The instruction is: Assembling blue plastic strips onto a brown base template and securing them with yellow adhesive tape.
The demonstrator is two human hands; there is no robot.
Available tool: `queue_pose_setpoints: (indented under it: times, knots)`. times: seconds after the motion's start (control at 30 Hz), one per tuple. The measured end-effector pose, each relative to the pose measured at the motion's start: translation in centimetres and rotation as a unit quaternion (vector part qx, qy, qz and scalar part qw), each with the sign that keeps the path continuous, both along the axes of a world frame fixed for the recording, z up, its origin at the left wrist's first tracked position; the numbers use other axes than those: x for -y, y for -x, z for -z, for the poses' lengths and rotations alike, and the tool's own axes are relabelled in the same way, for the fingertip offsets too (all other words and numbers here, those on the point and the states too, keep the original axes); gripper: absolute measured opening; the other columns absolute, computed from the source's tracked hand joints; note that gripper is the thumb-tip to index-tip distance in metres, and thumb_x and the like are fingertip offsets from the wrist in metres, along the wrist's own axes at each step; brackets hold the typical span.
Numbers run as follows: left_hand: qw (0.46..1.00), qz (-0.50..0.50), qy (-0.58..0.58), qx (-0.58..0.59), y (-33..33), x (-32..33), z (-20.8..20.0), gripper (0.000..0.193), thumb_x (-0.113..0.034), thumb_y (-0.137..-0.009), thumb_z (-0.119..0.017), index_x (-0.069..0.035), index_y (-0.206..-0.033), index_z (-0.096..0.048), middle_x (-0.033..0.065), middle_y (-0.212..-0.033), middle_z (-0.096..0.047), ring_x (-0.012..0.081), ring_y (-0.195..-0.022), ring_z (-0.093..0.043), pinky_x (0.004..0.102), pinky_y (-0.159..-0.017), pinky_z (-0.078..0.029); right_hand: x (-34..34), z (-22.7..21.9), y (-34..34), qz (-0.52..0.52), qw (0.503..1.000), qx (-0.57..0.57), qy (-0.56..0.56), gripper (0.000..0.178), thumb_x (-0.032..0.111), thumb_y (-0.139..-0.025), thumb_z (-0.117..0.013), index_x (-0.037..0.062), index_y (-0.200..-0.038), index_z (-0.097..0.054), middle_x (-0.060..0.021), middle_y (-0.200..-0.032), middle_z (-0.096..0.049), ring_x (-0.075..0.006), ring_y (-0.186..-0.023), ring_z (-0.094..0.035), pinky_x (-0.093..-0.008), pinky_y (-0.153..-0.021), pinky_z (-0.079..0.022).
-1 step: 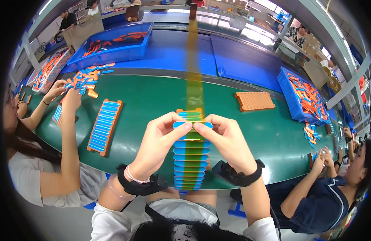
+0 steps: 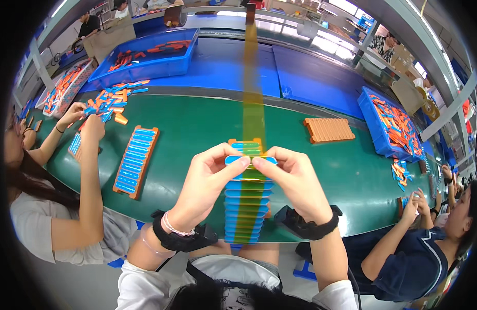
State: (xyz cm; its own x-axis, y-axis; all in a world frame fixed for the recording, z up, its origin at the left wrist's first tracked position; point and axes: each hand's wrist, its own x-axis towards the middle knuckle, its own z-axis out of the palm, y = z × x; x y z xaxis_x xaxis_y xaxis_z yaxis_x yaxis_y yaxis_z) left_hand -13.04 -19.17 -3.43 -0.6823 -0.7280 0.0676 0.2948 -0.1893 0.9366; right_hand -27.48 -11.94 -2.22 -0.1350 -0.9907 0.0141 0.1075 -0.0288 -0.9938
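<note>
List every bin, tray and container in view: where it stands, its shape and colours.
Blue bin: far left, rectangular, holding orange pieces.
Blue bin: right edge, rectangular, orange and blue pieces.
Orange tray: left on green belt, long, blue pieces.
Orange tray: right of centre, ribbed.

No change to report: both pictures were taken at the same instant and show the same scene. Left hand and right hand pinch the same blue piece between fingertips at the top of the loaded orange rack, with the amber tape strip running away from the hands exactly as before. The co-workers' hands and the trays beyond them show no shift either.
</note>
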Motion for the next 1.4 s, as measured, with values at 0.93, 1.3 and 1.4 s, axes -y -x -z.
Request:
queue_pose_setpoints:
  times: [0.93, 1.3, 1.4]
  knots:
    - [0.796, -0.093, 0.454, 0.389, -4.2, -9.3, 8.9, 0.063, -0.009, -0.061, -0.069, 0.005, -0.117, -0.045, 0.0132, -0.128, -0.041, 0.0292, -0.098, -0.041, 0.0369, -0.084, -0.033, -13.0, 9.5, -5.9, 0.207, 0.963, 0.088, -0.151, 0.021, -0.002, -0.079, -0.059, 0.0012, -0.093, -0.043, -0.007, -0.076, -0.061, -0.0048, -0.065, -0.055, -0.0156, -0.053, -0.041]
    - [0.752, -0.076, 0.511, 0.41, -4.5, -10.7, 10.1, 0.068, -0.016, -0.056, -0.071, 0.009, -0.114, -0.045, 0.0142, -0.13, -0.039, 0.0233, -0.094, -0.041, 0.0333, -0.075, -0.029, -12.4, 10.5, -6.6, 0.289, 0.935, 0.114, -0.17, 0.026, -0.003, -0.079, -0.058, 0.0035, -0.09, -0.036, -0.008, -0.065, -0.059, -0.0035, -0.056, -0.05, -0.016, -0.047, -0.034]
    - [0.738, -0.08, 0.523, 0.417, -4.4, -10.7, 9.9, 0.07, -0.017, -0.056, -0.071, 0.008, -0.115, -0.044, 0.0131, -0.128, -0.041, 0.0226, -0.093, -0.041, 0.034, -0.075, -0.029, -12.4, 10.5, -6.5, 0.294, 0.934, 0.11, -0.171, 0.027, -0.001, -0.079, -0.059, 0.0044, -0.089, -0.036, -0.0046, -0.06, -0.057, -0.0004, -0.05, -0.044, -0.0155, -0.043, -0.029]
